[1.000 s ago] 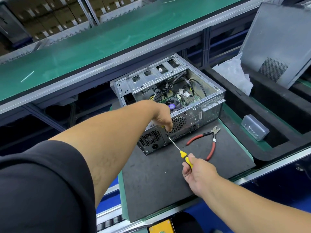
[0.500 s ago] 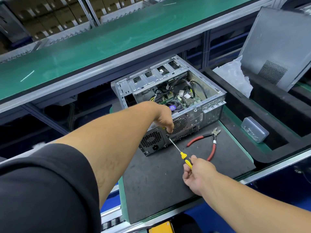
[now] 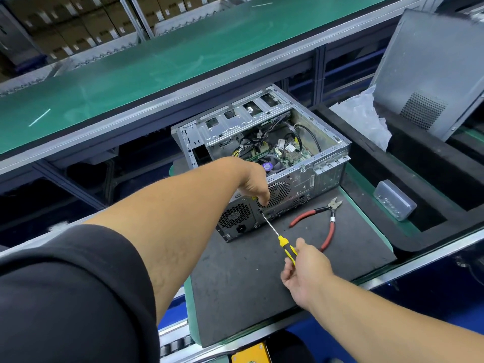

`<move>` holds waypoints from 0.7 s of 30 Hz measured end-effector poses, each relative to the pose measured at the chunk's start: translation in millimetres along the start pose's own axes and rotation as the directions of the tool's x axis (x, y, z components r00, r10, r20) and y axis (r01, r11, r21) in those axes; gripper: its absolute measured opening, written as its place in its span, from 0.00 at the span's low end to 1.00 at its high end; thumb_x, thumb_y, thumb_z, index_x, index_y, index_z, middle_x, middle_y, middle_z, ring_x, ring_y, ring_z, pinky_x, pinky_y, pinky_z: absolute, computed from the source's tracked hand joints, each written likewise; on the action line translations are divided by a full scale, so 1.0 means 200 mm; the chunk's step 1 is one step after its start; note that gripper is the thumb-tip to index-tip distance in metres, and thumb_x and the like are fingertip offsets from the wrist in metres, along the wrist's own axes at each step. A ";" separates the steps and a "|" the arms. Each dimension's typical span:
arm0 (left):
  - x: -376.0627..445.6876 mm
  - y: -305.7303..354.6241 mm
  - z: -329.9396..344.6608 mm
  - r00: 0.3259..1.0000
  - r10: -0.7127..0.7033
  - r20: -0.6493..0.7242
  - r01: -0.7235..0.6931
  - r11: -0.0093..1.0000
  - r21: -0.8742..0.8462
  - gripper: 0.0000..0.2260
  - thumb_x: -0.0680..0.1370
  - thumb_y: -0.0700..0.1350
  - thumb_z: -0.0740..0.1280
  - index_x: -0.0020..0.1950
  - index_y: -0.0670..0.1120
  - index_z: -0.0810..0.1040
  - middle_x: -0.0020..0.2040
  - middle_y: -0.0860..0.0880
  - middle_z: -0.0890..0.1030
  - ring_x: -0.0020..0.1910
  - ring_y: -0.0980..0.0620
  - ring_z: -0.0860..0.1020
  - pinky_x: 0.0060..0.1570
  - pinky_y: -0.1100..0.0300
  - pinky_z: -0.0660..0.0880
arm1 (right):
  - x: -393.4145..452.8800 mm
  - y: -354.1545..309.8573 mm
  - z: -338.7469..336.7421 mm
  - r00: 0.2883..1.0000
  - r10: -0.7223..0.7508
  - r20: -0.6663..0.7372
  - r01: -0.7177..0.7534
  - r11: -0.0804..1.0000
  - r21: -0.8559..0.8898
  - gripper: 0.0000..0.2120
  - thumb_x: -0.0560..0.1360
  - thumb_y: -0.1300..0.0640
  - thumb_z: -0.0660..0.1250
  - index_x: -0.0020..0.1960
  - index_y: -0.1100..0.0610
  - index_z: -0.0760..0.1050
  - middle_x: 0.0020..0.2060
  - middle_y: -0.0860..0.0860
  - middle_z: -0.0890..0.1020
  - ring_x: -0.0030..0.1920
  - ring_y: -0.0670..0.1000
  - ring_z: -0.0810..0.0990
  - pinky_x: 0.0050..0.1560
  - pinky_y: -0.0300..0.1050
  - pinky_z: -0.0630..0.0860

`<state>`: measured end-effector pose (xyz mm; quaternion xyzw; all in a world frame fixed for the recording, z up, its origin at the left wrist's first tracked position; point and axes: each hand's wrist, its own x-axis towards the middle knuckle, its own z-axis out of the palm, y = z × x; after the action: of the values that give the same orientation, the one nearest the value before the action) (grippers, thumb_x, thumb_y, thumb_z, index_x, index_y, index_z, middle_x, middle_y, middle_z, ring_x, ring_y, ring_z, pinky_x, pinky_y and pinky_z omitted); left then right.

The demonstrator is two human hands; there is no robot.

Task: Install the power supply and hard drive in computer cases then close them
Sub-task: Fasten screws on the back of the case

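Driving a screw into the rear panel looks to be the step in hand: the screwdriver point(image 3: 281, 238) runs from the right hand point(image 3: 305, 271), whose fingers are curled round the yellow-and-black handle, up to a spot on the back of the computer case point(image 3: 264, 163), just beside the power supply point(image 3: 235, 218) grille. The left hand point(image 3: 252, 183) rests on the case's rear upper edge, fingers bent down over the panel beside the tool tip; whether they pinch a screw I cannot tell.

The case lies on its side on the dark mat point(image 3: 262, 279) of the counter, open side up, boards and cables showing. Being sheet steel, it is likely stiff and fairly heavy, with thin edges that could cut; the frame rims are the safe hold, never the wiring or the fan. A small screw is slippery and easily dropped inside.

Red-handled cutters point(image 3: 324, 224) lie on the mat to the right of the case, and a grey side panel point(image 3: 429, 74) leans well apart beyond them, not yet fitted.
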<state>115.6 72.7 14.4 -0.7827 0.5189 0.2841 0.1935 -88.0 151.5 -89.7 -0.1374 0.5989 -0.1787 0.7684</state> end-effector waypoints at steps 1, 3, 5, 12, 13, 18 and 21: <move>0.00 0.00 0.00 1.000 0.002 0.001 -0.002 1.000 0.000 0.18 0.72 0.59 0.74 0.34 0.46 0.77 0.34 0.48 0.77 0.32 0.49 0.75 0.32 0.58 0.70 | -0.01 0.04 -0.02 0.992 -0.117 0.041 0.120 0.990 -0.077 0.04 0.82 0.54 0.65 0.51 0.55 0.75 0.38 0.54 0.74 0.31 0.49 0.68 0.27 0.42 0.69; 0.00 0.00 0.00 1.000 0.007 -0.001 -0.007 1.000 -0.003 0.18 0.72 0.59 0.74 0.34 0.46 0.76 0.34 0.48 0.77 0.32 0.49 0.75 0.32 0.58 0.70 | -0.02 0.09 -0.06 0.897 -0.419 0.138 0.441 0.840 -0.317 0.02 0.80 0.54 0.68 0.50 0.49 0.75 0.38 0.51 0.77 0.33 0.48 0.72 0.33 0.41 0.71; 0.00 0.00 0.00 1.000 0.011 -0.005 -0.011 1.000 0.000 0.18 0.73 0.59 0.74 0.35 0.46 0.76 0.35 0.48 0.77 0.33 0.49 0.75 0.32 0.58 0.69 | 0.02 0.11 -0.11 0.754 -0.607 0.251 0.641 0.595 -0.485 0.04 0.81 0.54 0.67 0.49 0.46 0.74 0.39 0.47 0.81 0.35 0.45 0.76 0.35 0.36 0.71; 0.01 0.00 0.01 1.000 0.020 -0.002 -0.020 1.000 0.014 0.19 0.73 0.59 0.74 0.34 0.46 0.75 0.34 0.49 0.75 0.32 0.49 0.74 0.30 0.58 0.68 | 0.05 -0.02 -0.12 0.913 0.177 0.368 -0.233 0.965 0.116 0.10 0.85 0.55 0.61 0.49 0.58 0.73 0.29 0.52 0.72 0.22 0.45 0.58 0.17 0.36 0.54; 0.01 0.00 0.00 1.000 0.019 -0.008 -0.019 1.000 0.015 0.19 0.73 0.59 0.74 0.34 0.46 0.76 0.34 0.49 0.75 0.32 0.49 0.74 0.30 0.58 0.68 | 0.06 -0.02 -0.12 0.923 0.122 0.365 -0.143 0.989 0.031 0.10 0.85 0.54 0.61 0.50 0.58 0.74 0.30 0.53 0.73 0.23 0.45 0.58 0.18 0.37 0.55; 0.00 0.00 0.00 1.000 0.015 -0.011 -0.015 0.999 0.052 0.20 0.73 0.60 0.73 0.33 0.46 0.75 0.34 0.48 0.74 0.31 0.49 0.72 0.30 0.58 0.66 | 0.12 0.01 -0.12 0.796 -0.510 0.325 0.588 0.528 -0.612 0.13 0.78 0.51 0.73 0.42 0.57 0.73 0.30 0.48 0.74 0.27 0.47 0.67 0.27 0.39 0.65; 0.00 0.00 0.01 1.000 0.019 -0.002 -0.019 0.999 0.045 0.19 0.74 0.60 0.73 0.34 0.46 0.75 0.35 0.48 0.75 0.32 0.49 0.72 0.30 0.57 0.67 | 0.12 0.00 -0.10 0.933 -0.004 0.361 0.077 0.979 -0.188 0.14 0.81 0.50 0.70 0.42 0.58 0.76 0.29 0.52 0.72 0.22 0.46 0.60 0.20 0.37 0.56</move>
<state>115.9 73.7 13.5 -0.7734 0.5330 0.2731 0.2078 -102.8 141.4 -115.1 -0.2560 0.4606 -0.1057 0.8433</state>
